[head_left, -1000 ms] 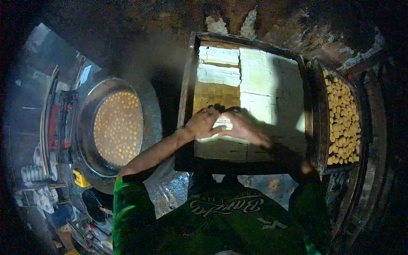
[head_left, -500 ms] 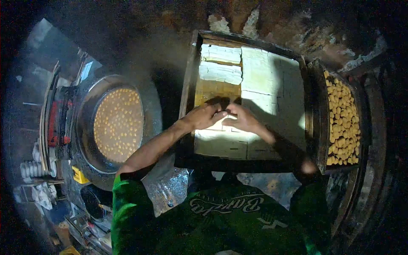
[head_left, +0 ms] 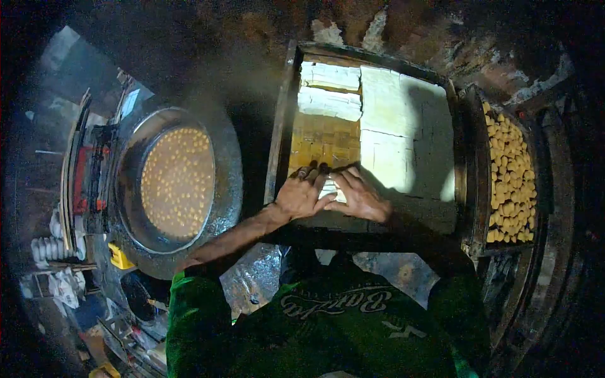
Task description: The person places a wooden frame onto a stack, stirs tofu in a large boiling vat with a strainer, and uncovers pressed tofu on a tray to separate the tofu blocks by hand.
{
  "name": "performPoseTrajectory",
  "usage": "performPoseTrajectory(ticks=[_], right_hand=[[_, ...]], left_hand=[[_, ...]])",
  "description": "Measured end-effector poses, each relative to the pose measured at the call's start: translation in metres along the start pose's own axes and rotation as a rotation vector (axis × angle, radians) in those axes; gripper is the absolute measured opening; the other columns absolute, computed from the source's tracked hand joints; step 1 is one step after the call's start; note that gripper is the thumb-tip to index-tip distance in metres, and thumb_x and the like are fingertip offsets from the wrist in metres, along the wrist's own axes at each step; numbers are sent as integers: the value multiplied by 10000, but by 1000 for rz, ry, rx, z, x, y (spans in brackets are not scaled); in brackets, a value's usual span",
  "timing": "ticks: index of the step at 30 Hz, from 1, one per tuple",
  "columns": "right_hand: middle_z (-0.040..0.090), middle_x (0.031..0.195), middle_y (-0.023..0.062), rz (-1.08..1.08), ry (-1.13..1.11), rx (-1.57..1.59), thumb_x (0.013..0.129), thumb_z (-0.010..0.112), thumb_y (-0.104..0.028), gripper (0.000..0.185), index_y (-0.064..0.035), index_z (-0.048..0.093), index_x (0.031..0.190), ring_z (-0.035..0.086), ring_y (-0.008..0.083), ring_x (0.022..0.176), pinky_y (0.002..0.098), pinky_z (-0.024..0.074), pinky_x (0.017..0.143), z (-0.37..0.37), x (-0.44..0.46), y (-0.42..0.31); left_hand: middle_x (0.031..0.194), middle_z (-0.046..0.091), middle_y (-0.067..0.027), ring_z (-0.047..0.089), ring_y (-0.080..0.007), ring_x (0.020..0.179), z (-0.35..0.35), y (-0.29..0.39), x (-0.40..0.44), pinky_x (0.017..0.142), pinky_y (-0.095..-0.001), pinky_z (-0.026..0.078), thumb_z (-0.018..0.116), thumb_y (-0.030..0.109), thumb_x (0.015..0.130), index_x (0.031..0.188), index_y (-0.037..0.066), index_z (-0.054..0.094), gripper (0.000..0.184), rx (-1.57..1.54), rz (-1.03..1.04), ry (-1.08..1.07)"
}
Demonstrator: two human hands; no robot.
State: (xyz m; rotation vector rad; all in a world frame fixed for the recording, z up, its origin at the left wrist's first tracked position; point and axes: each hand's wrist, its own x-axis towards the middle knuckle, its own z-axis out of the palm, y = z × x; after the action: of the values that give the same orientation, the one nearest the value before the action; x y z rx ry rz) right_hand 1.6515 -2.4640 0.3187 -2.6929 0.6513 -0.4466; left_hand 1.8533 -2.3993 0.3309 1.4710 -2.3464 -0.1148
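Observation:
White tofu (head_left: pixel 386 104), cut into blocks, fills much of a wooden tray (head_left: pixel 275 138) in front of me. Near the tray's close edge, my left hand (head_left: pixel 300 195) and my right hand (head_left: pixel 360 195) bend around a row of tofu pieces (head_left: pixel 329 188) from both sides. The thumbs almost meet on the near side, and the fingertips reach over the far side. Beyond the fingers is a bare strip of yellowish woven mat (head_left: pixel 326 133). Past that strip lie two separate rows of white tofu (head_left: pixel 329 103). My palms hide part of the held row.
On the left stands a large round pan (head_left: pixel 129 195) of brownish liquid with many small yellow pieces (head_left: pixel 176 179) in it. At right, a wooden bin (head_left: pixel 480 189) holds a heap of yellow pieces (head_left: pixel 509 183). A yellow object (head_left: pixel 118 256) lies by the pan's rim.
Both hands have moved toward me, from mid-tray to the near edge, and now close around the tofu row. More of the woven mat shows beyond them.

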Motion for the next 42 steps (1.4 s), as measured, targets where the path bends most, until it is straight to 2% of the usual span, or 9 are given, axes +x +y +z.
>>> performPoseTrajectory(ticks=[5, 9, 16, 18, 25, 35, 38, 40, 42], right_hand=[[521, 1178, 226, 249, -246, 600, 686, 805, -455, 879, 24, 398, 1301, 483, 366, 1162, 431, 395, 996, -12, 11, 6], [519, 1209, 217, 210, -295, 491, 644, 849, -403, 931, 10, 371, 1327, 518, 360, 1151, 444, 422, 973, -16, 11, 4], [523, 1232, 198, 239, -270, 435, 640, 852, -334, 836, -29, 408, 1279, 528, 364, 1146, 438, 438, 960, -6, 8, 5], [524, 1228, 199, 256, -278, 434, 633, 857, -339, 845, -28, 406, 1277, 528, 366, 1145, 437, 441, 956, -4, 6, 8], [558, 1174, 219, 280, -287, 314, 610, 858, -418, 908, -15, 395, 1278, 568, 383, 1075, 448, 465, 911, -2, 3, 12], [518, 1237, 232, 296, -375, 366, 635, 840, -429, 909, -22, 379, 1304, 518, 392, 1139, 429, 441, 939, -15, 7, 8], [523, 1231, 212, 206, -268, 291, 676, 810, -433, 862, -47, 392, 1323, 539, 353, 1105, 412, 445, 928, -16, 2, 0], [567, 1171, 148, 52, -29, -120, 750, 750, -354, 653, -75, 488, 1280, 562, 286, 1034, 379, 458, 893, -22, -9, -17], [587, 1125, 117, -20, 69, -268, 776, 711, -296, 530, -83, 540, 1230, 565, 260, 1000, 366, 464, 871, -11, -16, -16]], left_hand=[[1108, 562, -283, 595, -418, 993, -15, -5, 13, 825, -469, 507, 568, 515, 844, 1195, -66, 502, 683, -172, -143, -286], [1125, 544, -237, 548, -406, 1056, 1, -19, 15, 897, -509, 455, 676, 521, 763, 1223, 15, 501, 706, -335, -204, -400], [1081, 548, -207, 553, -391, 1022, -17, -12, 15, 879, -481, 455, 704, 512, 745, 1190, 34, 500, 684, -309, -204, -439], [1118, 527, -194, 520, -354, 1108, -15, -11, 13, 950, -451, 423, 713, 473, 740, 1150, 4, 486, 664, -330, -164, -395], [1138, 532, -191, 522, -359, 1117, -12, -15, 15, 958, -460, 416, 714, 469, 749, 1183, 19, 476, 668, -340, -142, -430], [1187, 540, -190, 525, -363, 1135, -7, -17, 14, 967, -486, 413, 699, 491, 755, 1204, 52, 494, 661, -397, -150, -386], [1203, 525, -198, 524, -387, 1120, -8, -13, 9, 966, -495, 419, 684, 500, 762, 1202, 36, 508, 664, -316, -124, -353], [1212, 519, -200, 518, -401, 1123, -6, -6, 1, 968, -491, 420, 671, 495, 772, 1205, 28, 508, 658, -222, -82, -310], [1120, 532, -182, 531, -350, 1053, 4, 0, -10, 909, -503, 426, 612, 317, 809, 1229, 3, 502, 536, 18, 43, -239]])
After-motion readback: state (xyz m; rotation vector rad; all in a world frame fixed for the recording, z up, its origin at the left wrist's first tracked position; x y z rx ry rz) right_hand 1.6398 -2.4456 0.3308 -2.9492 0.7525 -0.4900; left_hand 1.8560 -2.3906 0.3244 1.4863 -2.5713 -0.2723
